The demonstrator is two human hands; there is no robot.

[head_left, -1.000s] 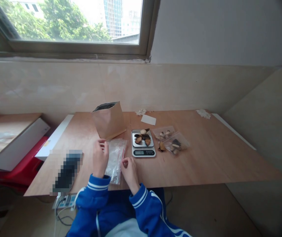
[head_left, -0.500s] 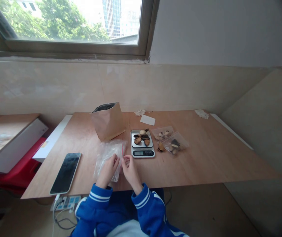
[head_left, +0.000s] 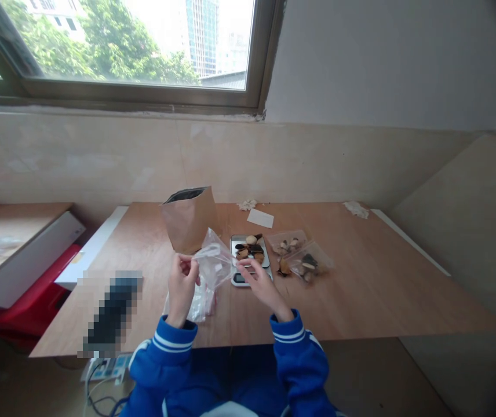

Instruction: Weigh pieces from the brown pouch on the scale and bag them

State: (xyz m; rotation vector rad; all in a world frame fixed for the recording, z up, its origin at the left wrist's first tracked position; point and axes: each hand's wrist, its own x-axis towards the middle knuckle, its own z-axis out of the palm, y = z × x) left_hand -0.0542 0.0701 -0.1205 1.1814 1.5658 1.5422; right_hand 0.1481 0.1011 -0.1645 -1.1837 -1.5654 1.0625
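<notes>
A clear plastic zip bag is stretched between my two hands above the table. My left hand pinches its left edge. The right edge is between the fingertips of my right hand, in front of a small kitchen scale. Dried brown, black and pale pieces, which look like dried mushrooms, lie on the scale's plate. Below the lifted bag, more clear zip bags lie in a pile. My right hand hides part of the scale's display.
A brown paper pouch stands open behind the bags. Two filled zip bags and a loose brown piece lie right of the scale. A white card lies behind it. A blurred-out phone is at the left.
My hands have risen from the pile and moved apart, with one clear zip bag now spread between them. The view has tilted up slightly.
</notes>
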